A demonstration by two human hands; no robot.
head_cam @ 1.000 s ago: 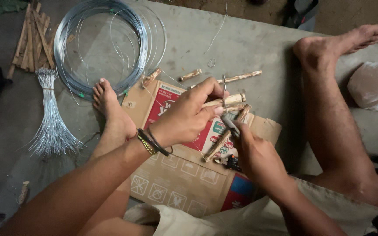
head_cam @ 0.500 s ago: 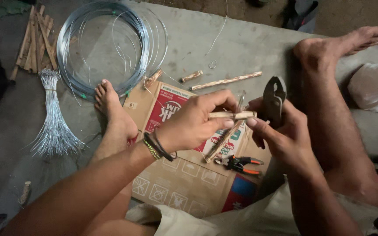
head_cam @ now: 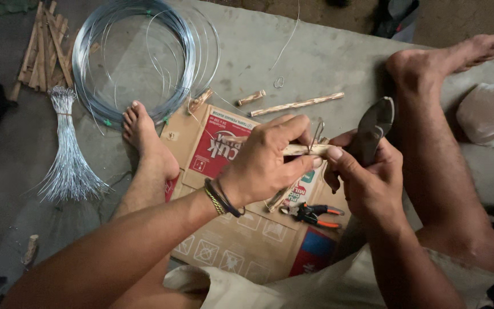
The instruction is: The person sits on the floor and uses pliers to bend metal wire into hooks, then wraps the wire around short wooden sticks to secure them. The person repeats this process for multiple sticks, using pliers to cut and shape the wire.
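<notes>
Left hand (head_cam: 270,166) pinching a thin stick (head_cam: 301,150) between thumb and fingers, holding it level above the cardboard (head_cam: 241,252). Right hand (head_cam: 364,183) closed around dark pliers (head_cam: 373,130), with the thumb pressing on the stick end just beside the left fingertips. A small wire loop (head_cam: 317,130) standing up from the stick, between both hands and close to the pliers' nose.

To do this well, probably: keep the stick steady and not turning in the left pinch, bring the pliers' nose squarely on the loop, twist evenly, keep fingertips away from the wire end.

Under the hands, a small orange-handled cutter (head_cam: 313,214) lying on the cardboard. Beyond the left hand, two more sticks (head_cam: 295,106) on the grey floor, then a big wire coil (head_cam: 135,60) farther out to the left. Left foot (head_cam: 147,140) near the left wrist, right leg (head_cam: 441,166) just behind the right hand, so little room on that side. More open room forward, over the floor past the sticks. Bundle of cut wires (head_cam: 67,154) well apart, far left.
</notes>
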